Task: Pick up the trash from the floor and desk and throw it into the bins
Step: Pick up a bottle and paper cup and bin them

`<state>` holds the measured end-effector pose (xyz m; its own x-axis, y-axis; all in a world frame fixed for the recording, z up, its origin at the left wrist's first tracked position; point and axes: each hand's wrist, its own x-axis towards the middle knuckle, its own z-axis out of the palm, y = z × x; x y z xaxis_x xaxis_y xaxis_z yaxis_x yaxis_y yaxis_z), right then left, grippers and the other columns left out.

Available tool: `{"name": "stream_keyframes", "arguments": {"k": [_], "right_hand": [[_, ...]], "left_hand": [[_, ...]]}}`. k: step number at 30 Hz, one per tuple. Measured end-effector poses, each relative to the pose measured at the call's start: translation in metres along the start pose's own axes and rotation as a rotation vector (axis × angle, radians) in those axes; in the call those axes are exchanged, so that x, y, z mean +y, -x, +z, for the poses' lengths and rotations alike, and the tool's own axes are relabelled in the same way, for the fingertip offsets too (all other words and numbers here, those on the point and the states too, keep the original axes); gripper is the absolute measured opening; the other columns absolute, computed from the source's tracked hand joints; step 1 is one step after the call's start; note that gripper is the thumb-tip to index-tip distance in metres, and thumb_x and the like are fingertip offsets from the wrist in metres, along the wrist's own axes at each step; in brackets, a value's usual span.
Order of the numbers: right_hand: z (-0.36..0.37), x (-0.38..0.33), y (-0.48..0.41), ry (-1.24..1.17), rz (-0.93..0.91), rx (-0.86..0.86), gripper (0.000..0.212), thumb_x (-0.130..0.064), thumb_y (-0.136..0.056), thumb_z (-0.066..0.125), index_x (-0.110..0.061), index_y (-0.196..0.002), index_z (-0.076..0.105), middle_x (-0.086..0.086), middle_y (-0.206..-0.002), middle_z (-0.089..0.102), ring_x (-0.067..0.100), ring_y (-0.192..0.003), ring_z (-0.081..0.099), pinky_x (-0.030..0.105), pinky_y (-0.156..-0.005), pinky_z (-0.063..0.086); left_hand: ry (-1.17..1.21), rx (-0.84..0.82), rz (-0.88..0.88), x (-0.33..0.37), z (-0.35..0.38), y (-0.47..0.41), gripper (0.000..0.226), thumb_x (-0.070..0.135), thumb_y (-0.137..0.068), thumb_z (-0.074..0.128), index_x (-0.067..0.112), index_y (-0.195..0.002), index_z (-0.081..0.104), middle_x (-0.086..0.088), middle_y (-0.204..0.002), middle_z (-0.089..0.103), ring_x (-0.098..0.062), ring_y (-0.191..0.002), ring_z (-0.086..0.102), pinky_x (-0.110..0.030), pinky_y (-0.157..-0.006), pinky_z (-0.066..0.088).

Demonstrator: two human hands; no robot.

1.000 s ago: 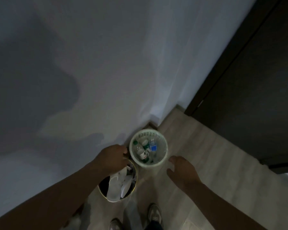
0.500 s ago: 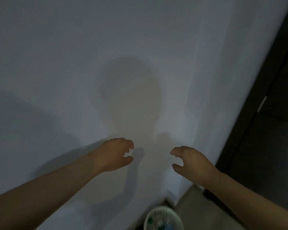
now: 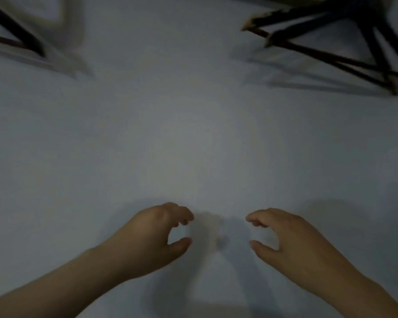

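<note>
My left hand and my right hand are raised side by side in front of a plain white wall. Both hang with loosely curled fingers and hold nothing. No bin and no trash is in view.
Blurred dark-framed shapes hang on the wall at the top left and top right. Faint shadows of my hands fall on the wall between and below them.
The view has swung up from the two bins on the floor to the wall. Both bins and the dark door have left the frame. My hands stay empty, held in front.
</note>
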<state>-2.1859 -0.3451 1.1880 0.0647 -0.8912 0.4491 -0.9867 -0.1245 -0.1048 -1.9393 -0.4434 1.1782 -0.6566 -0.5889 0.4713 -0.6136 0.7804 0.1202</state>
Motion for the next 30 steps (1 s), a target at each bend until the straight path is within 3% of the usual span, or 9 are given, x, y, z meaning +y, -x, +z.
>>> {"name": "stream_keyframes", "arguments": {"k": [5,14,17,22,25,30], "right_hand": [[0.014,-0.067,-0.049,-0.128,-0.228,0.001,0.037,-0.041,-0.088,0.059,-0.038,-0.125,0.052,-0.027,-0.114,0.052,-0.007,-0.107,0.049,0.012,-0.095,0.038],[0.012,-0.256,-0.085,-0.336,-0.708,0.033,0.037,-0.041,-0.089,0.059,-0.037,-0.125,0.053,-0.023,-0.116,0.054,-0.004,-0.108,0.05,0.014,-0.093,0.039],[0.007,-0.326,-0.073,-0.414,-0.842,0.025,0.039,-0.041,-0.09,0.058,-0.037,-0.128,0.052,-0.024,-0.119,0.053,-0.005,-0.11,0.05,0.013,-0.095,0.039],[-0.01,-0.438,-0.027,-0.532,-1.028,0.032,0.041,-0.041,-0.09,0.058,-0.035,-0.13,0.051,-0.022,-0.123,0.053,-0.005,-0.112,0.05,0.009,-0.093,0.037],[-0.02,-0.508,0.007,-0.587,-1.112,0.008,0.041,-0.041,-0.088,0.06,-0.033,-0.129,0.053,-0.019,-0.122,0.055,0.002,-0.108,0.055,0.018,-0.093,0.044],[-0.032,-0.62,0.07,-0.679,-1.255,-0.019,0.042,-0.039,-0.087,0.063,-0.033,-0.128,0.055,-0.017,-0.125,0.056,0.0,-0.114,0.052,0.022,-0.097,0.043]], "left_hand": [[-0.176,0.071,-0.236,-0.028,-0.059,0.067,0.039,0.051,-0.089,0.052,0.04,-0.126,0.048,0.024,-0.118,0.053,0.005,-0.098,0.053,-0.01,-0.084,0.044],[-0.405,0.199,-0.609,-0.048,-0.171,0.225,0.039,0.052,-0.086,0.056,0.04,-0.122,0.051,0.025,-0.112,0.054,0.006,-0.099,0.054,-0.018,-0.089,0.047],[-0.448,0.235,-0.706,-0.04,-0.208,0.285,0.044,0.057,-0.081,0.055,0.04,-0.121,0.053,0.024,-0.111,0.055,0.005,-0.097,0.055,-0.02,-0.088,0.049],[-0.553,0.259,-0.871,-0.011,-0.268,0.39,0.039,0.049,-0.084,0.062,0.037,-0.12,0.055,0.023,-0.109,0.056,0.007,-0.096,0.054,-0.011,-0.085,0.045],[-0.593,0.252,-0.985,0.01,-0.301,0.457,0.037,0.047,-0.084,0.062,0.042,-0.12,0.053,0.027,-0.108,0.053,0.012,-0.096,0.053,-0.01,-0.085,0.047],[-0.657,0.239,-1.175,0.056,-0.35,0.566,0.038,0.047,-0.082,0.062,0.047,-0.118,0.049,0.029,-0.106,0.047,0.009,-0.097,0.053,-0.011,-0.083,0.049]]}}
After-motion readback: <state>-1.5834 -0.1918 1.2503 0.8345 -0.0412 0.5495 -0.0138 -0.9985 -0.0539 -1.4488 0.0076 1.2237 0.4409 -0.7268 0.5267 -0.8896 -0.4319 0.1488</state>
